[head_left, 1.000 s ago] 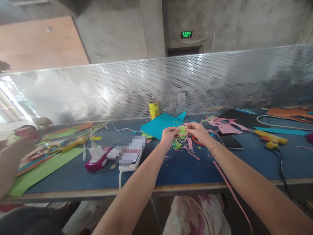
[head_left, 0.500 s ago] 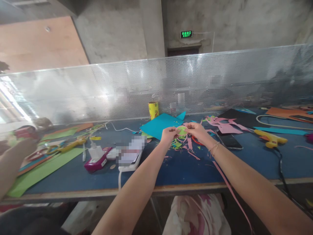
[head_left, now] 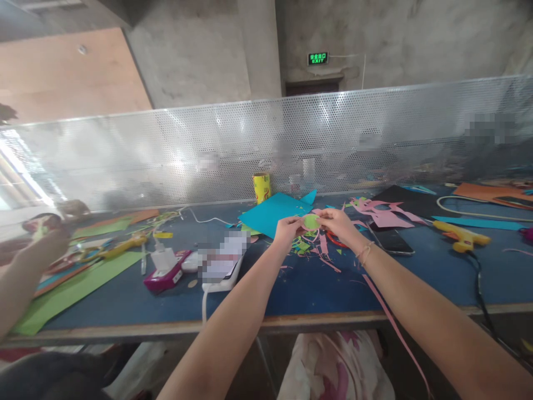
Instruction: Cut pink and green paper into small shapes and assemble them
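Between my two hands is a small rounded piece of light green paper (head_left: 310,223), with pink paper showing along its edge. My left hand (head_left: 287,229) pinches its left side with thumb and fingers. On the opposite side, the fingers of my right hand (head_left: 335,223) close on the same piece. Below them lie green and pink paper scraps (head_left: 322,250) on the blue table (head_left: 316,289). Red scissor-like handles (head_left: 335,240) show partly under my right hand. A sheet of blue paper (head_left: 270,214) lies just behind my left hand.
At right are a yellow glue gun (head_left: 462,236) with a black cord and a dark phone (head_left: 393,240). A purple power strip (head_left: 166,273) and a white device (head_left: 222,272) sit left. A co-worker's arm (head_left: 31,266) reaches in at far left. A perforated metal screen (head_left: 187,161) stands behind.
The green piece has turned slightly between my fingers, and more of its pink edge shows. At far left the co-worker's hand has shifted a little.
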{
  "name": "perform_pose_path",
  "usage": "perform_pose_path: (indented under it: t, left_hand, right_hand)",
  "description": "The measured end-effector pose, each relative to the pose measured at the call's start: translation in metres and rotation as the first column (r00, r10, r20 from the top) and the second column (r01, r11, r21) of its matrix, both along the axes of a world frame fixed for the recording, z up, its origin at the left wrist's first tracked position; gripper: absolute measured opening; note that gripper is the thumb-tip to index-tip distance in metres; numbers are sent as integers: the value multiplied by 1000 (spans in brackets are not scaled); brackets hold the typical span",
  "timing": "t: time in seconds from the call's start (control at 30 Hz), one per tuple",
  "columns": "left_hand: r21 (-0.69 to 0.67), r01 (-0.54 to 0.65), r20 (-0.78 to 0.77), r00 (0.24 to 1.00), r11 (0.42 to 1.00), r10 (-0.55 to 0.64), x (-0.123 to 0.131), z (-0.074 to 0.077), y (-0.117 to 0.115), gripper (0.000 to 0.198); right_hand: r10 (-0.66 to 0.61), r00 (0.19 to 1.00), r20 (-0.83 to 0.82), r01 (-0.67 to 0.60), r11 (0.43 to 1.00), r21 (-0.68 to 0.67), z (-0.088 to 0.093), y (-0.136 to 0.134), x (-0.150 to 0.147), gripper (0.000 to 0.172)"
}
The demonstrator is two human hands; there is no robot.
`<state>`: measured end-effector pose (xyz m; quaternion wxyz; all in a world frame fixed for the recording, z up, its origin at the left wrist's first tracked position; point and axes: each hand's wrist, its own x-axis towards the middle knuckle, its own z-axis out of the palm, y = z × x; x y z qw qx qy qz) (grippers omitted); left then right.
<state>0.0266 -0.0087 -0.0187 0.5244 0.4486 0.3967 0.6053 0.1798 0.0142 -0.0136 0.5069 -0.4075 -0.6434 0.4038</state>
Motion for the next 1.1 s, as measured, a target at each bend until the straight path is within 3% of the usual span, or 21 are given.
perform_pose_path:
  t: [0.2,0.37,0.47,0.53,0.63,0.73,0.93,1.1]
  left_hand:
    - [13,-11,2,1000,1000,11,-1,-2,2,25]
    - [63,-16,-13,1000,998,17,-2,-2,3,26]
    - [99,10,-3,1000,995,-9,-3,-2,4,30]
    - [112,-6,-9,1000,994,7,-4,-2,4,29]
    - [119,-67,-48,996,991,73,-5,-3,7,27]
    - [98,-117,-86,988,988,125,-6,-4,8,26]
    - [65,-39,-46,998,997,42,-6,-5,7,28]
    - [78,-21,6,1000,997,21,-5,-2,4,31]
  right_hand:
    - [-7,997,-73,6,1000,-16,-4,6,0,10]
    - [-144,959,-244,154,988,21,-6,16,9,10]
    - [-211,966,-150,217,976,26,-8,18,11,9]
    - [-122,988,-92,119,992,-30,-9,15,8,7]
    - [118,979,-167,-138,984,-112,-8,7,1,6]
    - [206,944,-257,-249,958,-145,-5,2,-3,6]
    - [232,929,-289,-292,938,-188,-3,0,-3,16]
    - [135,962,-237,-183,964,-191,-4,1,-4,16]
